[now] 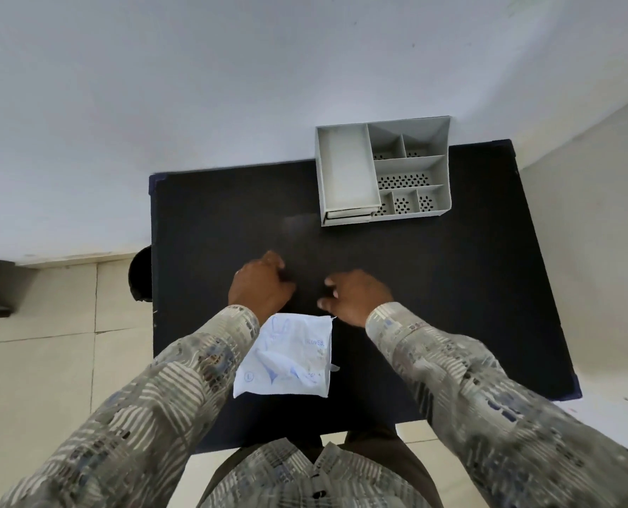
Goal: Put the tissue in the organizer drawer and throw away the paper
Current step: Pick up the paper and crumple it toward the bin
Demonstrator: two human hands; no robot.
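A white, creased paper packet [285,355] with blue print lies flat on the black table [451,287], near its front edge and between my forearms. I cannot pick out a separate tissue. My left hand [259,284] rests on the table just beyond the packet's far left corner, fingers curled in, with nothing visible in it. My right hand [356,295] rests palm down beyond the far right corner, fingers bent and apart, holding nothing. The grey organizer [442,141] stands at the table's back right, and its stacked drawers [349,215] face me, pushed in.
The organizer has a long tray [345,170] on its left and several perforated compartments on its right. A dark round object [141,275] sits on the floor against the table's left edge. A white wall runs behind the table, and pale floor tiles lie to the left.
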